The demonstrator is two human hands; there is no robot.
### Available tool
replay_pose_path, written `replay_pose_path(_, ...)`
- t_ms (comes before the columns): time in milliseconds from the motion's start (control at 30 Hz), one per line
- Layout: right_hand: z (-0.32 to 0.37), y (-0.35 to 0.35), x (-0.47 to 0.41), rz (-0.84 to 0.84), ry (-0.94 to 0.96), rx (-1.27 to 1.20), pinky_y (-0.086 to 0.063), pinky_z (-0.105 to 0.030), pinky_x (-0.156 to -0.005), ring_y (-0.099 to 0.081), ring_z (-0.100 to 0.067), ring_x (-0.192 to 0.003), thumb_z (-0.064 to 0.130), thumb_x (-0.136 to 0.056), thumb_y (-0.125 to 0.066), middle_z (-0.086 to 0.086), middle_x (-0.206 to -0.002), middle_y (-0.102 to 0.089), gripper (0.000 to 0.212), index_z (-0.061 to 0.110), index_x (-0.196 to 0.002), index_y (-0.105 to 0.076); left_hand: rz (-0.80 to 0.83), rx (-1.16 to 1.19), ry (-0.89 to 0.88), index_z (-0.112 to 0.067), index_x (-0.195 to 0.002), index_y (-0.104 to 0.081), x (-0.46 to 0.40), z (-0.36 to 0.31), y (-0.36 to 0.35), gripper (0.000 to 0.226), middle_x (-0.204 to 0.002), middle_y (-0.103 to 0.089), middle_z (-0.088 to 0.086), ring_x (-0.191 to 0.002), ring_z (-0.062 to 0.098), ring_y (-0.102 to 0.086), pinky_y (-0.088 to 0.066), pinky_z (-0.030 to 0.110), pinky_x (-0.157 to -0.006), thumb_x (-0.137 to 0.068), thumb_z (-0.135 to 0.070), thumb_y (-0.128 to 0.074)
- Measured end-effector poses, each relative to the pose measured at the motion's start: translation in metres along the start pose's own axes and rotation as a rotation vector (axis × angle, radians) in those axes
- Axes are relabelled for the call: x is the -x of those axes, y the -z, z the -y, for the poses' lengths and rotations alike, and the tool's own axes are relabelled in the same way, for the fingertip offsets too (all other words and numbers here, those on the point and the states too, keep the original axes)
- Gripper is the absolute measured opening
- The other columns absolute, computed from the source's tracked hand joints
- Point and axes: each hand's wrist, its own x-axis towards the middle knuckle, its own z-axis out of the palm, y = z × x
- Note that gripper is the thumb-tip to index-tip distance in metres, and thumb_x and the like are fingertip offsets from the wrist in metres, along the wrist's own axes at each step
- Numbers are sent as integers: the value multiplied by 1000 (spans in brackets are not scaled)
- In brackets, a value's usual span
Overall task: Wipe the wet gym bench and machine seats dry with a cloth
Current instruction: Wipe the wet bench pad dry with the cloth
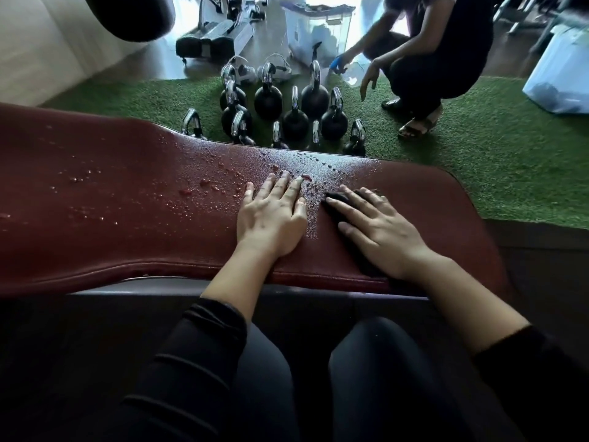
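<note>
The small dark cloth (pixel 338 199) lies on the padded dark-red vinyl bench surface (pixel 127 199), right of centre, pinned under the flat, open right hand (pixel 376 224). The left hand (pixel 271 218) rests flat beside it among the water droplets (pixel 204 186), grip open. Risks: the bare palm smears water, and the little cloth may soak through before the wet left stretch. Black kettlebells (pixel 296 116) stand beyond.

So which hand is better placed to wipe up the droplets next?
Right. The right hand already presses the dark cloth flat on the bench, beside the droplets. The left hand lies bare on the wet patch.
</note>
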Motion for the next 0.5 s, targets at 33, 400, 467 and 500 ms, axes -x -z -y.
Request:
replay_pose_path(33, 10, -3, -5, -8, -9, 27, -2, -37, -119, -3, -16, -146, 64, -77, 2, 13, -157, -8, 70, 48, -145, -10, 4, -3, 16, -37, -154, -12, -4, 0, 1, 55, -162, -3, -13, -148, 7, 0, 7, 38, -119, -101, -44, -22)
replay_pose_path(400, 26, -8, -28, -5, -82, 17, -1, -37, -119, -2, -13, -146, 54, -96, -19, 14, -157, -9, 48, 53, -143, -8, 8, -23, 48, -35, -154, -10, -16, -3, 4, 54, -162, -1, -10, -149, 10, 3, 9, 41, -119, -101, -41, -18)
replay_pose_path(467, 26, -8, -49, -9, -97, -9, -1, -38, -119, -3, -13, -146, 50, -97, -24, 14, -157, -11, 47, 52, -143, -12, -1, -15, 50, -32, -155, -9, -15, -3, 4, 54, -162, -1, -10, -149, 9, 3, 9, 40, -119, -102, -39, -17)
replay_pose_path(500, 26, -8, -62, -9, -106, -21, -2, -38, -119, -4, -14, -145, 49, -97, -25, 14, -157, -12, 47, 51, -143, -14, -4, -16, 53, -29, -155, -8, -15, -3, 4, 55, -162, -1, -10, -148, 9, 4, 9, 40, -119, -102, -38, -17)
